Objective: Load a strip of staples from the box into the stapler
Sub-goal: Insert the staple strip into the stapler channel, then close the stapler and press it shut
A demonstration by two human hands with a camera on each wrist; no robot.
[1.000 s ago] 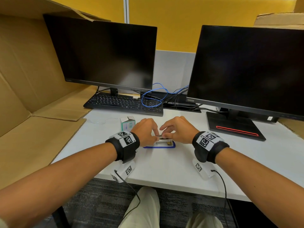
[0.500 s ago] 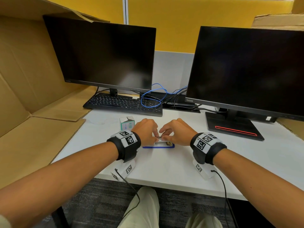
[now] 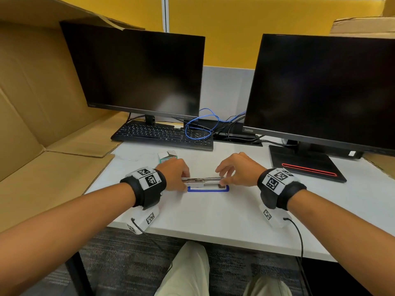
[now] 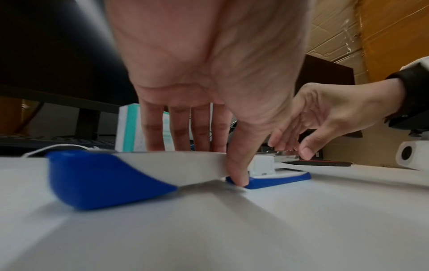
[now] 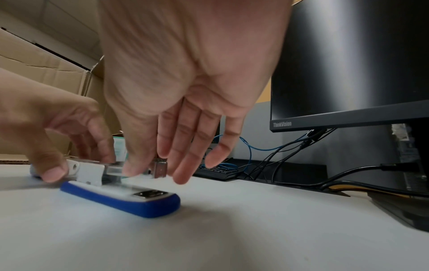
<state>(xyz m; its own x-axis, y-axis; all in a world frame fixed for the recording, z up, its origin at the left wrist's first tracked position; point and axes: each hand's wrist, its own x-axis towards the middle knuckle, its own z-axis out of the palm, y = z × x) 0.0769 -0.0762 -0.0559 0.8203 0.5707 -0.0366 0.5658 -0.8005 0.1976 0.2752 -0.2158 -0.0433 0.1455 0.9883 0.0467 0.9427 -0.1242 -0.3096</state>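
Note:
A blue and white stapler lies folded open on the white desk [image 3: 213, 214]. Its blue-rimmed base [image 3: 208, 189] [image 5: 130, 203] sits flat, and its cover [image 4: 104, 174] is swung back to the left. The metal magazine [image 3: 203, 180] runs above the base between my hands. My left hand [image 3: 184, 180] pinches the stapler at the hinge end, thumb [image 4: 236, 176] in front and fingers behind the cover. My right hand [image 3: 223, 178] pinches the magazine's front end between thumb [image 5: 134, 170] and forefinger. I cannot make out a loose staple strip. The white and teal staple box [image 3: 167, 157] stands just behind my left hand.
A black keyboard [image 3: 162, 135] and a tangle of blue cable [image 3: 198, 129] lie behind the box. Two dark monitors stand at the back; the right one's stand [image 3: 303, 165] is beside my right wrist. Cardboard sheets [image 3: 42, 167] border the desk's left side.
My hands have drawn apart. The right hand slid to the right along the magazine, so the metal rail now shows between them. The left hand stays at the hinge.

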